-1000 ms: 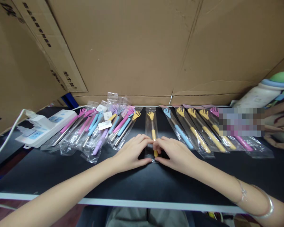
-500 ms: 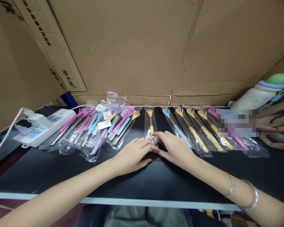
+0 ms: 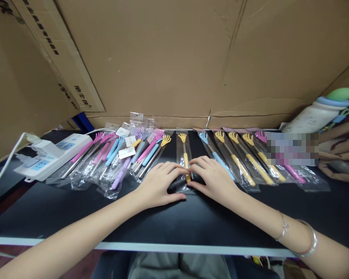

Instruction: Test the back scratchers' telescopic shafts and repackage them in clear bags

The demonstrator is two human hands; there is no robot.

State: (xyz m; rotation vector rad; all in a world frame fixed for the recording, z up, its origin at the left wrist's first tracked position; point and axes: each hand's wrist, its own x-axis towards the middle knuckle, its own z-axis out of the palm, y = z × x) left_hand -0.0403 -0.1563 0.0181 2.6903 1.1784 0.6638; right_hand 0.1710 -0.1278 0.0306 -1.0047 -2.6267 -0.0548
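Note:
A yellow back scratcher in a clear bag point(image 3: 184, 151) lies alone in the middle of the black table point(image 3: 163, 221). My left hand point(image 3: 158, 184) rests flat on the table at the bag's left edge, fingers stretched out. Mirroring it, my right hand point(image 3: 212, 179) lies on the bag's right edge, fingers spread and touching the plastic. The bag's lower end sits between both thumbs. Neither hand grips anything.
A loose heap of bagged scratchers point(image 3: 125, 155) in pink, blue, purple and yellow lies at the left. A neat row of bagged scratchers point(image 3: 244, 161) lies at the right. A white power strip point(image 3: 50, 155) sits far left, a bottle point(image 3: 320, 114) far right. Cardboard walls point(image 3: 174, 58) stand behind.
Both hands slid a little farther from me along the bag and their fingers flattened out from a pinch at its lower end.

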